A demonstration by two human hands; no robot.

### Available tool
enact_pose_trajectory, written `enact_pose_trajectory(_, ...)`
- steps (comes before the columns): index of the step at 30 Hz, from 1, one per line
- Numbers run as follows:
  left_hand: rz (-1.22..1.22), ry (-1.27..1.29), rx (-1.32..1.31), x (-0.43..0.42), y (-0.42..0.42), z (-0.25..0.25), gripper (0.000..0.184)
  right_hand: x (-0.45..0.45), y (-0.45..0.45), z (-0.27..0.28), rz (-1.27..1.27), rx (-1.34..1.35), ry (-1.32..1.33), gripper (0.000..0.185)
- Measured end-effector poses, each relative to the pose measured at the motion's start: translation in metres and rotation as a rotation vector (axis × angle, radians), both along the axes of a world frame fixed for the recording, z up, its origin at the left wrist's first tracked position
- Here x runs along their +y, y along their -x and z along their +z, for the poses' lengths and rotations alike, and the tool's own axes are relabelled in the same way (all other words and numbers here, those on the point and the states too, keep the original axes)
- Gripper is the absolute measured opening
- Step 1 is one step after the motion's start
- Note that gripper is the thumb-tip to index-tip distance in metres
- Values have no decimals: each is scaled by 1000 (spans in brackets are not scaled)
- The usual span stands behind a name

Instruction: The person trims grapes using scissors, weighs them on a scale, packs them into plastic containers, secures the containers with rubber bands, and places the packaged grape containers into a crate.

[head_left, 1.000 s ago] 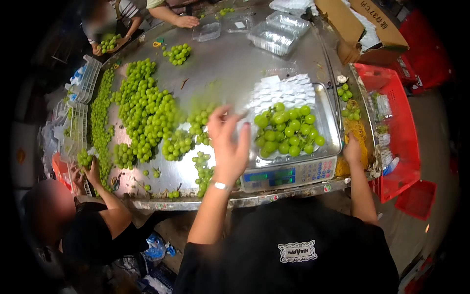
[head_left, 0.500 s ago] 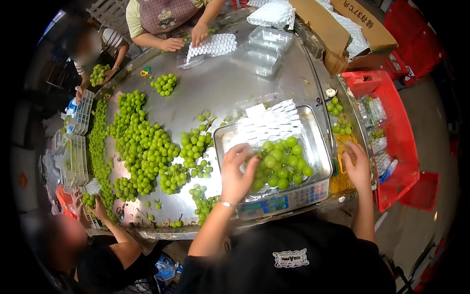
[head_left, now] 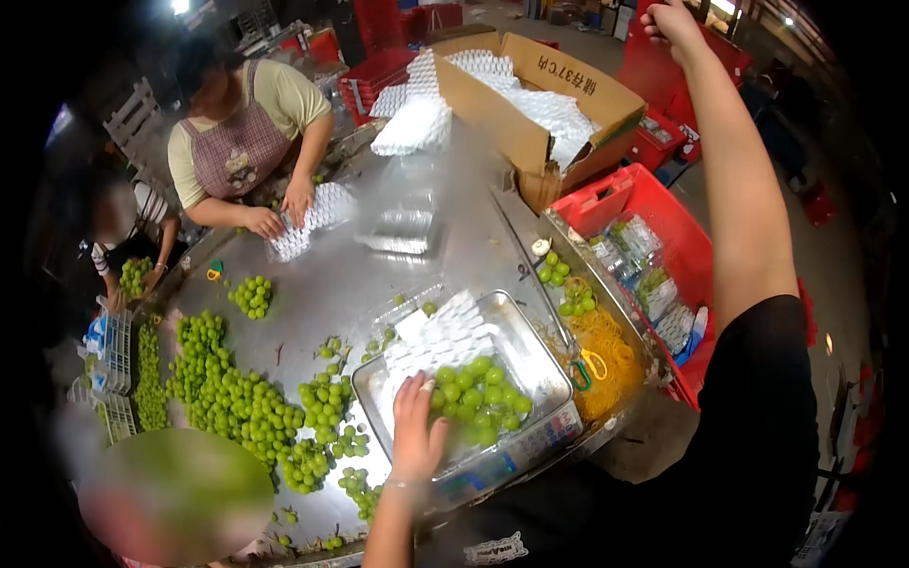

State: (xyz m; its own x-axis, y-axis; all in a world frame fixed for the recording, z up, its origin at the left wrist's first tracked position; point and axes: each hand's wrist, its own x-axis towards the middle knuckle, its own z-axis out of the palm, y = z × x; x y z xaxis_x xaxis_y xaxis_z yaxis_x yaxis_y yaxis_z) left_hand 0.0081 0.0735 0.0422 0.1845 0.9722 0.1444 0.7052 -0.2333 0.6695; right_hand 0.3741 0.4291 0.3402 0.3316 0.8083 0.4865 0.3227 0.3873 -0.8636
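My left hand (head_left: 417, 435) rests at the left side of the grapes (head_left: 478, 398) in the clear box on the metal tray (head_left: 554, 379), its fingers apart and holding nothing. White foam net (head_left: 440, 336) lies folded out behind those grapes. Beneath the tray is a scale (head_left: 516, 459), partly hidden. My right hand (head_left: 670, 21) is raised far up at the top right, fingers curled in; whether anything is in them is too small to tell. Scissors (head_left: 592, 364) with yellow and green handles lie on yellow rubber bands (head_left: 611, 388) right of the tray.
Loose grape bunches (head_left: 237, 407) cover the table's left part. A cardboard box (head_left: 530, 123) of foam nets stands at the back, beside a red crate (head_left: 686, 246) with packed boxes. Across the table, a person (head_left: 251, 142) handles foam net; another holds grapes (head_left: 135, 276).
My right hand has risen from beside the rubber bands to high at the upper right. The view has turned, showing more of the back. My left hand stays by the boxed grapes.
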Motion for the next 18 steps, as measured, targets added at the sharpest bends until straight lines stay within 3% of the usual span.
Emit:
enact_pose_trajectory(2, 112, -168, 16, -2, 0, 0, 49, 2, -9, 9, -85, -103, -42, 68)
enact_pose_trajectory(4, 78, -97, 11, 1, -5, -1, 50, -5, 2, -15, 91, -295, -218, 35)
enact_pose_trajectory(5, 57, -25, 10, 1, -7, -2, 52, -9, 23, -44, 227, -344, -243, 25)
enact_pose_trajectory(7, 71, -32, -18, 1, -5, -3, 49, -55, 81, -124, 653, -423, 44, 25)
enact_pose_trajectory(8, 99, -94, -53, -1, -3, -8, 47, -96, 119, -154, 713, -554, 304, 30)
enact_pose_trajectory(9, 124, -162, -84, -3, 1, -14, 44, -75, 124, -230, 817, -844, -22, 35)
enact_pose_trajectory(10, 181, -190, -138, -6, 6, -17, 43, -94, 140, -272, 825, -713, 272, 39)
enact_pose_trajectory(11, 231, -224, -191, -8, 11, -19, 43, -99, 152, -314, 728, -773, 236, 45)
enact_pose_trajectory(13, 273, -217, -137, -9, 17, -14, 44, -96, 166, -356, 695, -757, 511, 53)
enact_pose_trajectory(14, 175, -217, -40, -2, 16, -6, 46, -92, 173, -374, 711, -747, 506, 53)
enact_pose_trajectory(16, 18, -125, 72, 16, 10, 15, 51, -87, 188, -390, 803, -171, 863, 59)
enact_pose_trajectory(17, 56, -68, 124, 25, 6, 14, 52, -86, 193, -388, 811, -166, 861, 59)
enact_pose_trajectory(18, 113, 63, 226, 36, 11, 3, 51, -91, 201, -367, 809, 21, 986, 61)
